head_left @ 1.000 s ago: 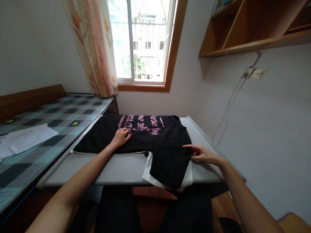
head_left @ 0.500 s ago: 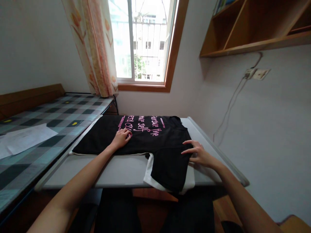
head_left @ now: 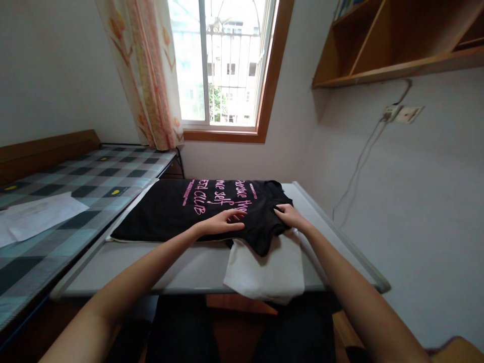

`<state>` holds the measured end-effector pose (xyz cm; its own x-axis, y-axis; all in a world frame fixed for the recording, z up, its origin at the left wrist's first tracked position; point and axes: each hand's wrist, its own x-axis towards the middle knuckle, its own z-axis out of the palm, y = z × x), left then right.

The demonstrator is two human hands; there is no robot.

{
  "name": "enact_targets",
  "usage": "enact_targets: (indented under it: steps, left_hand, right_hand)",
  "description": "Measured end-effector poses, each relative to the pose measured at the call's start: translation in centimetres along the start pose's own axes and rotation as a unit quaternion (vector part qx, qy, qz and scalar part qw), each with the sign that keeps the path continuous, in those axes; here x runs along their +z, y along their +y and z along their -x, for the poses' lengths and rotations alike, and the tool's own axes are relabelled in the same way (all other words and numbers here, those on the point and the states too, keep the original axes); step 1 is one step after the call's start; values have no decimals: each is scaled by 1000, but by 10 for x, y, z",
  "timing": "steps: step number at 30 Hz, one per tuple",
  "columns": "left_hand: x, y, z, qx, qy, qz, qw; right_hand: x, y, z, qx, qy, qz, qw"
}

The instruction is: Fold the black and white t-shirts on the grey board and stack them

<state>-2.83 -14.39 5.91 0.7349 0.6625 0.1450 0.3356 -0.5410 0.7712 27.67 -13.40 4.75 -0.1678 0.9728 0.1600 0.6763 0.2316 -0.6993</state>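
Note:
A black T-shirt (head_left: 162,212) with pink lettering lies spread on a light grey tabletop (head_left: 181,267), its neckline towards the right. Under it is a white garment (head_left: 264,269); one white sleeve shows and hangs over the table's front edge. My right hand (head_left: 290,217) pinches the black shirt near its shoulder, and the black sleeve is drawn up and bunched below the fingers. My left hand (head_left: 223,223) hovers at or just touches the shirt by the lettering, fingers apart and holding nothing; whether it makes contact is hard to see.
On the left stands a bed (head_left: 124,174) with a checked cover and sheets of paper (head_left: 45,214). A curtain (head_left: 151,75) hangs beside the window. Wooden shelves (head_left: 397,65) and a wall socket (head_left: 408,114) with a cable are on the right. My legs are under the table.
My right hand has moved up and left, pulling the black sleeve back and uncovering the white sleeve. My left hand has slid right from the lettering, its fingers now apart.

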Motion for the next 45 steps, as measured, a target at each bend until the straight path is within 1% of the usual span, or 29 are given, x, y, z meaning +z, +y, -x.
enact_targets:
  steps: [1, 3, 6, 9, 12, 14, 15, 16, 18, 19, 21, 23, 25, 28, 29, 31, 33, 35, 37, 39, 42, 45]
  left_hand:
    - [8, 8, -2, 17, -8, -11, 1000]
    - [21, 19, -5, 61, -11, -63, 996]
    - [36, 23, -9, 114, 2, -159, 981]
    - [42, 20, -15, 126, 29, -204, 970]
    - [42, 14, -22, 111, 62, -168, 978]
    - [41, 8, -28, 73, 114, -95, 986]
    - [40, 5, -31, 36, 145, -44, 988]
    - [39, 1, -33, -17, 173, 15, 985]
    - [36, -6, -37, -137, 203, 122, 962]
    - [35, -8, -38, -184, 204, 157, 949]
    - [32, -11, -38, -236, 197, 193, 932]
    - [30, -11, -37, -253, 186, 205, 927]
    - [29, -10, -36, -264, 168, 212, 926]
    - [27, -11, -36, -240, 154, 174, 942]
    - [27, -12, -36, -221, 161, 141, 952]
    - [27, -16, -36, -172, 189, 41, 966]
    - [28, -20, -33, -120, 209, -60, 969]
    - [31, -24, -29, -82, 216, -117, 966]
    - [33, -27, -25, -64, 219, -133, 964]
    - [36, -29, -23, -63, 223, -139, 963]
    - [39, -31, -23, -65, 220, -147, 962]
    - [40, -31, -24, -70, 217, -161, 960]
  right_hand:
    - [4, 2, -6, 11, 6, 2, 1000]
    - [11, 7, -16, 29, 11, 11, 999]
    - [16, 14, -21, 56, 10, 23, 998]
    - [17, 20, -21, 64, 12, 11, 998]
    - [11, 22, -15, 57, 25, 1, 998]
    - [2, 22, -9, 54, 17, -2, 998]
    - [-3, 23, -4, 55, 3, -5, 998]
    - [-9, 23, 0, 59, -16, -8, 998]
    - [-19, 25, 10, 78, -55, -12, 995]
    - [-24, 26, 16, 92, -70, -10, 993]
    - [-30, 27, 24, 117, -84, -4, 990]
    - [-30, 27, 29, 125, -81, 2, 989]
    - [-28, 24, 29, 117, -75, 8, 990]
    - [-22, 23, 24, 102, -70, 9, 992]
    - [-21, 24, 22, 99, -68, 8, 993]
    - [-20, 28, 18, 96, -60, 11, 994]
    - [-19, 35, 16, 96, -45, 31, 994]
    - [-17, 43, 15, 95, -20, 61, 993]
    - [-16, 48, 16, 93, 7, 92, 991]
    - [-14, 49, 15, 93, 20, 115, 989]
    - [-10, 43, 9, 111, 26, 149, 982]
    - [-5, 32, -5, 131, 36, 175, 975]
